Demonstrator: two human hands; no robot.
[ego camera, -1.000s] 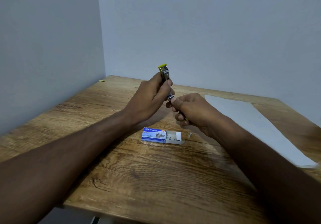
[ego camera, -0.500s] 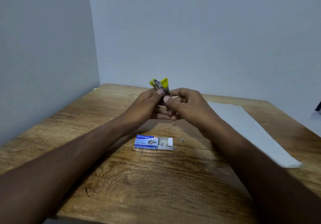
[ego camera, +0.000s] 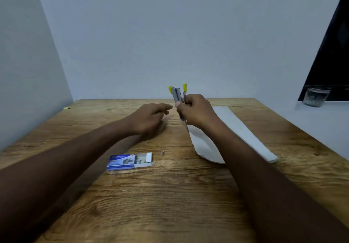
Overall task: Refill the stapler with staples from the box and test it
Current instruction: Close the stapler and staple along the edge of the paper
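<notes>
My right hand (ego camera: 196, 112) grips a small grey stapler (ego camera: 177, 94) with yellow ends, held upright above the table; its two arms stand apart at the top. Just left of it, my left hand (ego camera: 149, 118) hovers over the wood with loosely spread fingers and holds nothing. The blue staple box (ego camera: 122, 162) lies nearer to me with its inner tray slid out to the right, staples showing inside. A loose staple bit (ego camera: 162, 153) lies just right of the box.
A white sheet of paper (ego camera: 239, 129) lies on the wooden table (ego camera: 170, 195) under and to the right of my right forearm. A glass jar (ego camera: 315, 97) stands on a ledge at far right. Walls close off the back and left.
My left hand has let go of the stapler and dropped left toward the table. The stapler is now held by my right hand alone. The camera view has shifted right.
</notes>
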